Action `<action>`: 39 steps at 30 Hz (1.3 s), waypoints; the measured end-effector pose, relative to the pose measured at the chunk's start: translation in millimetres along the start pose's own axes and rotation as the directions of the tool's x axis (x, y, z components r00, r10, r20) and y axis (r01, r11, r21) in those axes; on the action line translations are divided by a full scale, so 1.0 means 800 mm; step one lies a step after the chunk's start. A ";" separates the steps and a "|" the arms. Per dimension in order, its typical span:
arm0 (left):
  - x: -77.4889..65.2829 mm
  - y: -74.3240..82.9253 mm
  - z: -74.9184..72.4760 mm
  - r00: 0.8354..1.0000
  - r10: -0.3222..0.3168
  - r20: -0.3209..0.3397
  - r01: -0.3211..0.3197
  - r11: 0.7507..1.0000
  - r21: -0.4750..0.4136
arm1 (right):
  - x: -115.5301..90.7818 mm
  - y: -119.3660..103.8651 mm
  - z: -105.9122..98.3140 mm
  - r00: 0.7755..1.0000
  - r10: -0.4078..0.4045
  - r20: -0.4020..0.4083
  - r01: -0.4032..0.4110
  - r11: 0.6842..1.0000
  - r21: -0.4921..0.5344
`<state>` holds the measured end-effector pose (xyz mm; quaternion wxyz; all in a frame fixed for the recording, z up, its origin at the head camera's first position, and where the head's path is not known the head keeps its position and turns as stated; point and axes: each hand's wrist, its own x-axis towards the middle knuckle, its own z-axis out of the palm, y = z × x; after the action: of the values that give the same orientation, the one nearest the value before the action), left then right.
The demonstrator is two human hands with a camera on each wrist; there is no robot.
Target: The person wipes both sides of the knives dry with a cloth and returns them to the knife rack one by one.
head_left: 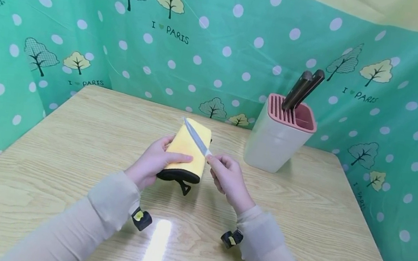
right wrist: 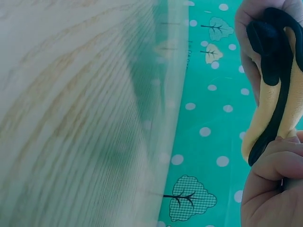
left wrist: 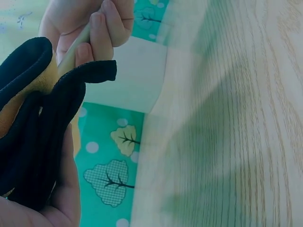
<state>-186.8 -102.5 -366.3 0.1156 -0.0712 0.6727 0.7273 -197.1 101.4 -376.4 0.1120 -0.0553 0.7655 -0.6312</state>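
Observation:
A folded yellow cloth with black trim point(head_left: 181, 140) is held up in my left hand point(head_left: 152, 160), thumb across its front. A black loop point(head_left: 184, 188) hangs from its lower edge. My right hand point(head_left: 229, 180) grips the pale handle of a knife point(head_left: 196, 136), whose blade lies slantwise over the cloth's yellow face, tip toward the upper left. In the left wrist view, the fingers of the right hand curl round the pale handle point(left wrist: 75, 51), beside the black trim point(left wrist: 33, 146). The right wrist view shows the folded cloth point(right wrist: 266, 111) edge-on, with the blade hidden.
A white knife block point(head_left: 275, 141) with a pink slotted top stands at the back right of the wooden table point(head_left: 76, 164). Two dark-handled knives point(head_left: 299, 92) stick up from it. A green patterned curtain point(head_left: 205, 48) surrounds the table's back and sides.

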 end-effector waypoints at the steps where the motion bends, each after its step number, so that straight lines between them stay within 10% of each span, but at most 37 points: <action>1: 0.000 0.000 0.000 1.000 0.000 -0.001 0.000 1.000 -0.001 | 0.000 0.001 0.000 1.000 0.001 0.000 -0.001 1.000 0.002; 39: -0.003 0.005 -0.020 0.999 -0.005 -0.039 0.003 0.999 -0.037 | -0.011 0.017 -0.013 0.999 0.020 0.036 -0.019 0.999 -0.039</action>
<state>-186.6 -118.6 -363.0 0.1027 -0.0888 0.6611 0.7379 -190.7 116.2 -387.0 0.1312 -0.0616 0.7760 -0.6139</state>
